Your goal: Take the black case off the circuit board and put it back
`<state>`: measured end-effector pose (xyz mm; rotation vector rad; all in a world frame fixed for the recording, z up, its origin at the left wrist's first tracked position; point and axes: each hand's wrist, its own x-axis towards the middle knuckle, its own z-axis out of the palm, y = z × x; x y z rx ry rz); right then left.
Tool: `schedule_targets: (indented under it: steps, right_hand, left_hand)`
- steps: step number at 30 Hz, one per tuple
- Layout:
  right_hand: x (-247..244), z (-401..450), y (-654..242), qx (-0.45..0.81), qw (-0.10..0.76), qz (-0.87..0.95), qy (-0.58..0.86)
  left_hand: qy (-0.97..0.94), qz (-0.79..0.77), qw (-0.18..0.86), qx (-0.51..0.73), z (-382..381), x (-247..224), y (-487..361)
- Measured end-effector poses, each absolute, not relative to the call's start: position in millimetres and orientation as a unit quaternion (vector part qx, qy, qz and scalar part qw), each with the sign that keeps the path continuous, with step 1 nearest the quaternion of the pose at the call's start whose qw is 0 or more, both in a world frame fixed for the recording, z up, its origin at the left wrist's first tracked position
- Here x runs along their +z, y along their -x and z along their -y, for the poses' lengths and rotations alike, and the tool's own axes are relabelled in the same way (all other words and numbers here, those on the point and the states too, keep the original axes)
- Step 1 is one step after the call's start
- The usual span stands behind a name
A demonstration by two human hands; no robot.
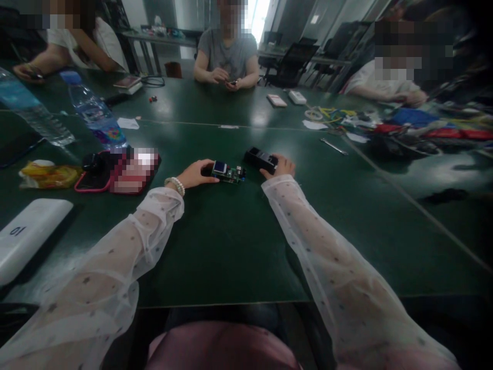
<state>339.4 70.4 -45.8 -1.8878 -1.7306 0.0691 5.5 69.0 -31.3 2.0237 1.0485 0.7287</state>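
Observation:
A small green circuit board [232,174] with a little square screen lies near the middle of the dark green table [231,246]. My left hand [195,173] grips its left end between thumb and fingers; a beaded bracelet is on that wrist. Just to the right and slightly farther back is a black rectangular case [260,159], tilted on the tabletop. The right end of the case is held by my right hand [281,166], its fingers curled round it. Board and case are apart, with a narrow gap between them.
Left are two bottles [94,113], a phone [133,169], a yellow packet [50,174] and a white power bank [33,236]. Cables [331,115] and a wrench [333,146] lie back right. Across the table sits a person [227,56], with others at either side.

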Motion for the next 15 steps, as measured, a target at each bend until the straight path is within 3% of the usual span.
schedule_targets:
  steps: [5,9,15]
  right_hand:
    - [-37,-61,-331,0.043,0.365,0.627,0.687]
    - [-36,-53,-312,0.033,0.454,0.676,0.579]
    - [-32,-34,-279,0.037,0.44,0.763,0.471]
  left_hand:
    - [-0.787,-0.407,0.366,0.284,-68,-30,-6]
    - [-0.791,-0.406,0.359,0.285,-68,-29,-7]
    - [-0.784,-0.404,0.37,0.291,-68,-31,-7]
